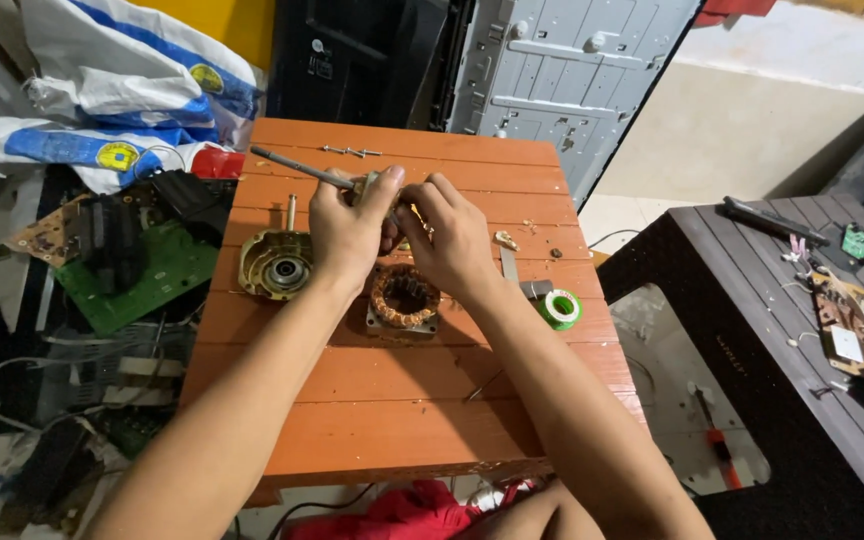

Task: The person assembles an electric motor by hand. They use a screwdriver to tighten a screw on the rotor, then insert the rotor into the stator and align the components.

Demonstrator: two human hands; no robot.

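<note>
My left hand (352, 232) and my right hand (448, 238) meet over the orange slatted table (392, 400), both closed around a small metal motor part with a long grey shaft (297, 168) sticking out to the upper left. The part itself is mostly hidden by my fingers. Just below my hands a copper-wound stator (403, 298) lies on the table. A round brass-coloured motor housing with a bearing (275, 264) sits left of my left hand.
A green tape roll (559, 308) and a few screws (350, 152) lie on the table. Green circuit boards (142, 275) and bags (122, 90) pile up at left. A dark table (752, 380) with boards and tools stands at right.
</note>
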